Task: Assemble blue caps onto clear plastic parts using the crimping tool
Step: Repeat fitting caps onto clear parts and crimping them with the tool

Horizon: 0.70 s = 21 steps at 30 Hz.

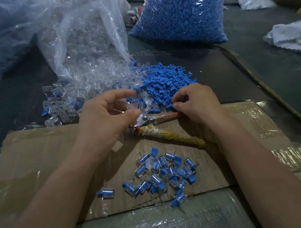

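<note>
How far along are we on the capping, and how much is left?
Done: a small heap of capped pieces lies on the cardboard. In hand: the left hand curls at the clear parts, the right hand at the loose blue caps; whether either holds one is blurred. The crimping tool lies between them. Left: most of it, both piles and the full cap bag.

Open on bare cardboard (30, 163) at left, and on table (5, 110) beyond it. Blocked at centre by crimper (169, 133) and finished pile (161, 171). Walled off ahead, edge to edge, by clear parts (89, 84), caps (167, 79), bags (183, 5) behind. Free far right, past cable (262, 85).
</note>
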Available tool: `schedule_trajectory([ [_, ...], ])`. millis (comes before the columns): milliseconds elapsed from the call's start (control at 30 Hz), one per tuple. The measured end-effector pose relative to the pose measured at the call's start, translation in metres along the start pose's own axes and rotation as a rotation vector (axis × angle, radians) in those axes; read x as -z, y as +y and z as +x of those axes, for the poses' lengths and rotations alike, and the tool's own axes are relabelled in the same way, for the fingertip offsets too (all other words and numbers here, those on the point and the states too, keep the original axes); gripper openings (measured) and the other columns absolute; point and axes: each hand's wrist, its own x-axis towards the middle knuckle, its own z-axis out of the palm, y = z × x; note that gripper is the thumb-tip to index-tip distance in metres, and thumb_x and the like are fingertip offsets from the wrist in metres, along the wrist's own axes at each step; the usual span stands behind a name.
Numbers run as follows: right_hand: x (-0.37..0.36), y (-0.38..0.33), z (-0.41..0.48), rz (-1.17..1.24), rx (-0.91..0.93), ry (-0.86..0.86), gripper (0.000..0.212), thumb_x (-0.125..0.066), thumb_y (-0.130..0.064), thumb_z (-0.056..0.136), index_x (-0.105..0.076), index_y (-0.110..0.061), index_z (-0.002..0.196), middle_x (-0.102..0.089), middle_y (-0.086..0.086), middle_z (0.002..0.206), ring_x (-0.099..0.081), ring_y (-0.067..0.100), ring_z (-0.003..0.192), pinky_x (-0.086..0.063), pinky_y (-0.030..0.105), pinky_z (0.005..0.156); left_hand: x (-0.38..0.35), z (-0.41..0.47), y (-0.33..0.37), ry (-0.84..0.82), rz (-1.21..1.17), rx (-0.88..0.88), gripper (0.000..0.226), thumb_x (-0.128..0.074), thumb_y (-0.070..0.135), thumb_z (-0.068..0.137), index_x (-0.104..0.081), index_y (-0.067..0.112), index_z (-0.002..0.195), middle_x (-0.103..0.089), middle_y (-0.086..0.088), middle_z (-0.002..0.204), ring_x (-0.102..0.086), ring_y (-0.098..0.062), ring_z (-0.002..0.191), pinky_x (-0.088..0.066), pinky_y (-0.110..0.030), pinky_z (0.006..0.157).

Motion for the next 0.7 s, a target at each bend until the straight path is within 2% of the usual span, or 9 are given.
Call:
schedule_trajectory([
  [100,-0.001,-0.001,0.000,-0.010,0.022,-0.005,0.011,-0.062,-0.021,0.085,-0.071,-0.018,0.092,-0.058,-0.007,0.085,-0.047,0.007,0.077,-0.036,0.023,0.070,0.001,0.000,0.000,-0.008,-0.003,-0.020,0.038,-0.066,0.001,0.076,-0.064,0.032,0.099,-0.062,0.005,0.064,-0.060,-0.009,0.055,-0.051,-0.016,0.053],
  [200,-0.001,-0.002,-0.002,0.001,0.048,0.010,0.009,-0.060,-0.018,0.087,-0.068,-0.016,0.089,-0.052,-0.009,0.082,-0.045,0.006,0.076,-0.033,0.023,0.069,0.001,-0.001,0.000,-0.046,0.020,-0.035,0.032,-0.064,0.000,0.078,-0.066,0.030,0.088,-0.063,0.003,0.061,-0.058,-0.006,0.052,-0.048,-0.012,0.051],
  [267,0.001,-0.003,-0.004,0.036,0.048,0.028,0.008,-0.057,-0.016,0.088,-0.063,-0.019,0.083,-0.052,-0.010,0.080,-0.045,0.006,0.073,-0.032,0.023,0.068,0.000,-0.001,0.000,-0.067,0.033,-0.031,0.027,-0.066,0.000,0.076,-0.066,0.026,0.083,-0.064,0.001,0.065,-0.060,-0.009,0.054,-0.050,-0.015,0.052],
  [367,0.007,-0.008,-0.008,0.196,0.008,0.097,0.020,-0.054,-0.015,0.089,-0.049,-0.024,0.072,-0.054,-0.012,0.074,-0.050,0.002,0.068,-0.037,0.021,0.059,0.000,-0.001,-0.001,-0.036,0.029,-0.009,0.016,-0.074,0.016,0.064,-0.062,0.017,0.076,-0.068,-0.004,0.072,-0.065,-0.014,0.060,-0.054,-0.023,0.057],
  [400,0.010,-0.011,-0.010,0.280,-0.007,0.120,0.022,-0.054,-0.015,0.089,-0.048,-0.026,0.071,-0.057,-0.010,0.075,-0.054,0.004,0.070,-0.042,0.021,0.059,0.000,-0.001,0.000,-0.026,0.040,-0.009,0.021,-0.073,0.025,0.059,-0.061,0.015,0.073,-0.068,-0.005,0.071,-0.064,-0.014,0.059,-0.053,-0.022,0.056],
  [500,0.016,-0.025,-0.019,0.485,0.004,0.144,0.019,-0.056,-0.011,0.085,-0.051,-0.023,0.071,-0.065,-0.001,0.075,-0.065,0.016,0.073,-0.054,0.033,0.066,0.000,-0.002,0.002,-0.037,0.059,-0.014,0.035,-0.070,0.040,0.050,-0.055,0.013,0.066,-0.062,-0.001,0.056,-0.056,-0.007,0.046,-0.047,-0.014,0.045],
  [633,0.015,-0.043,-0.031,0.586,0.101,0.095,0.023,-0.064,-0.009,0.079,-0.055,-0.027,0.068,-0.065,-0.003,0.069,-0.065,0.015,0.069,-0.056,0.029,0.063,-0.002,-0.002,0.003,-0.018,0.027,0.005,0.047,-0.064,0.051,0.048,-0.054,0.009,0.066,-0.058,0.003,0.047,-0.050,-0.004,0.039,-0.044,-0.013,0.040],
  [700,0.014,-0.048,-0.035,0.578,0.140,0.080,0.025,-0.065,-0.010,0.078,-0.054,-0.029,0.066,-0.063,-0.006,0.067,-0.064,0.011,0.067,-0.055,0.027,0.063,-0.002,-0.001,0.002,0.010,0.020,-0.006,0.042,-0.061,0.047,0.059,-0.054,0.006,0.064,-0.054,0.004,0.042,-0.045,-0.002,0.035,-0.040,-0.012,0.038],
])
